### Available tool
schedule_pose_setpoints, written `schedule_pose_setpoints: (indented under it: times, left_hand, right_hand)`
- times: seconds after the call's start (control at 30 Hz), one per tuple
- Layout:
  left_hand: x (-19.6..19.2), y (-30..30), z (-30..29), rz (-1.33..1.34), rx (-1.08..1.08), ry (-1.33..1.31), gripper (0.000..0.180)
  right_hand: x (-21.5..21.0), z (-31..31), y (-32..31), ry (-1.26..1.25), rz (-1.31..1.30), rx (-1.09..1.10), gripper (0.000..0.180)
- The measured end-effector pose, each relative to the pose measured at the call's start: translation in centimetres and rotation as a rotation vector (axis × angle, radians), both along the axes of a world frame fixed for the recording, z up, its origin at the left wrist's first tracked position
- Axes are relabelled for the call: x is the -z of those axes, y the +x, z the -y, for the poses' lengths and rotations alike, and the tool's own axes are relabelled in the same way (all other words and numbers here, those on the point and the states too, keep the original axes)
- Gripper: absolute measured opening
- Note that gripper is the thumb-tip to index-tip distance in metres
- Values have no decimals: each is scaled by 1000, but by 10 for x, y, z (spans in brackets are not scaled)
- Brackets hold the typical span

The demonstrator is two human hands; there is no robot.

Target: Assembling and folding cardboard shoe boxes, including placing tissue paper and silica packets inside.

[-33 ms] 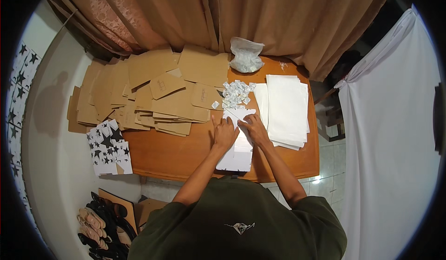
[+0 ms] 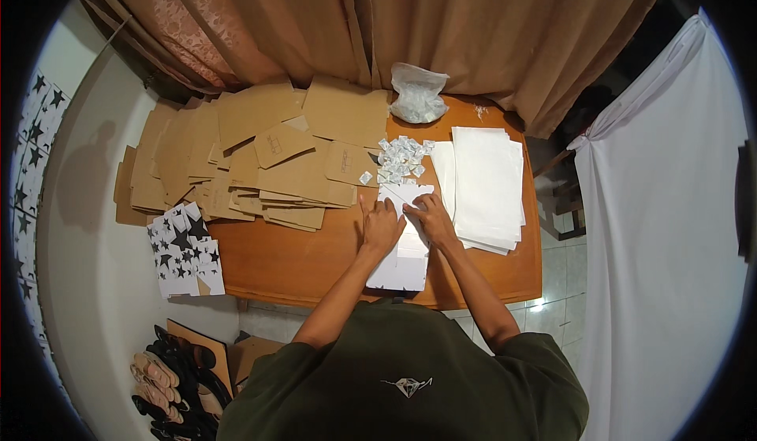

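In front of me a long white wrapped box or packet (image 2: 398, 275) lies on the wooden table, its near end close to the table edge. Pale folds or seams cross its upper face. My left hand (image 2: 381, 227) rests on its left side with the fingers spread, the index finger reaching past the edge. From the right, my right hand (image 2: 430, 219) lays its bent, parted fingers on the white surface, close to my left thumb. Just beyond the far end sits a pile of small silvery-white square sachets (image 2: 404, 157), one of them apart on the left.
Flat brown cardboard pieces (image 2: 292, 169) overlap across the table's left and back. White sheets or envelopes (image 2: 489, 189) are stacked at right. A clear plastic bag (image 2: 419, 94) stands behind the sachets. Star-patterned cards (image 2: 185, 252) lie at the left edge; shoes (image 2: 177, 378) are below.
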State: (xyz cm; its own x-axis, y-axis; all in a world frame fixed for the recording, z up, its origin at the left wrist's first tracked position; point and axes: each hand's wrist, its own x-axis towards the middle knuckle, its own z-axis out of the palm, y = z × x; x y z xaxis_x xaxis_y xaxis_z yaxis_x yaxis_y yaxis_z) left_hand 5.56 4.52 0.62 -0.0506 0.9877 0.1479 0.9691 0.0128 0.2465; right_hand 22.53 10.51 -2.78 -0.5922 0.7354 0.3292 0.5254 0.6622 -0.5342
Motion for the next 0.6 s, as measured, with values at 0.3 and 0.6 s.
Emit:
schedule_pose_setpoints:
  times: [0.3,0.6]
  left_hand:
    - [12,-6,10,87,5,-10,59]
    - [28,3,29,64,32,-62,66]
  right_hand:
    - [-8,32,-10,-63,182,59,63]
    - [1,31,-3,-223,122,11,86]
